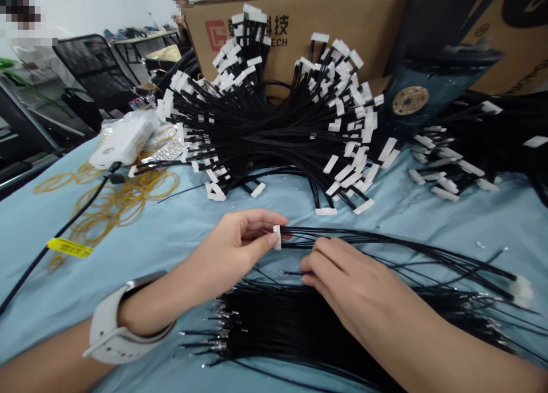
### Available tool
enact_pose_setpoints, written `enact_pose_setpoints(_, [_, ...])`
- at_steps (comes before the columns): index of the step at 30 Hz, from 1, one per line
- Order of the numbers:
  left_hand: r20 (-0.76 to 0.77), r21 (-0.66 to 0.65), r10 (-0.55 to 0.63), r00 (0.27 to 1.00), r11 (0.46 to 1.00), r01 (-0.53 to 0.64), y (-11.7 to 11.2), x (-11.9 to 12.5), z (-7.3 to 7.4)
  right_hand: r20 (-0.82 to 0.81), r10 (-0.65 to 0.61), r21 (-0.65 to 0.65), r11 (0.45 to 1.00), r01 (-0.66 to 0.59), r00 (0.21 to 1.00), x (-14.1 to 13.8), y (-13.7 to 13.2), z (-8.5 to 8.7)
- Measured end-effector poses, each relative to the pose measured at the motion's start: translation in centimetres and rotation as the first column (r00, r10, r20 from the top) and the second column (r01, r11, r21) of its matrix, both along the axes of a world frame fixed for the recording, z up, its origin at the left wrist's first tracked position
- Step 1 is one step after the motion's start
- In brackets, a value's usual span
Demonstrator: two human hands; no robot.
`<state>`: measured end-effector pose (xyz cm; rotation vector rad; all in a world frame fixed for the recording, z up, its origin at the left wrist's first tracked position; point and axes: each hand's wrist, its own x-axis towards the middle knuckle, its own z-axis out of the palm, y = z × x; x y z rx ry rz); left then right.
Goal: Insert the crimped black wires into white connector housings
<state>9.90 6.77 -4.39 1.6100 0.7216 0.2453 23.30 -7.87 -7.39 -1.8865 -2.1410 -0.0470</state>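
My left hand (pixel 252 239) pinches a small white connector housing (pixel 277 237) between thumb and fingers. Several black wires (pixel 385 241) run right from that housing to a second white connector (pixel 522 291) lying on the blue cloth. Close by on the right, my right hand (pixel 334 267) is closed on a single black wire (pixel 291 273), whose metal-tipped end points left, apart from the housing. Below both hands lies a thick bundle of loose black wires (pixel 278 330) with metal terminals at their ends; my right forearm covers part of it.
A large heap of black cables (pixel 265 124) with white connectors lies ahead, before a cardboard box (pixel 295 16). Yellow rubber bands (pixel 115 204) and a white device (pixel 124 139) are at left. A dark cup (pixel 436 90) and more cables (pixel 449 159) stand at right. Two people are in the background.
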Motion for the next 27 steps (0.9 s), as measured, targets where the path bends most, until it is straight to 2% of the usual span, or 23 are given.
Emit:
enact_pose_setpoints(4, [0.015,-0.033,0.004,1.000,0.999,-0.003,0.2,0.0,-0.1,-0.123,-0.015,0.008,1.000,0.016,0.992,-0.1,0.2,-0.3])
enact_pose_setpoints(8, [0.015,-0.063,0.001,1.000,0.998,0.000,0.1,-0.1,0.0,-0.263,-0.059,0.112,0.990,0.091,0.963,0.0,0.8,0.3])
enact_pose_setpoints(11, [-0.003,-0.067,-0.019,1.000,0.998,0.019,0.1,-0.2,0.1,-0.270,-0.084,0.126,0.984,0.122,0.959,0.3,1.2,0.7])
enact_pose_setpoints(19, [-0.006,-0.061,-0.050,0.999,0.997,0.050,0.3,-0.3,-0.4,-0.334,-0.089,0.036,0.994,0.107,0.938,0.4,1.2,1.0])
enact_pose_setpoints(27, [-0.031,-0.052,-0.055,0.998,0.997,0.053,0.3,-0.5,-0.1,-0.297,-0.023,0.080,0.996,0.049,0.955,0.5,1.1,0.7])
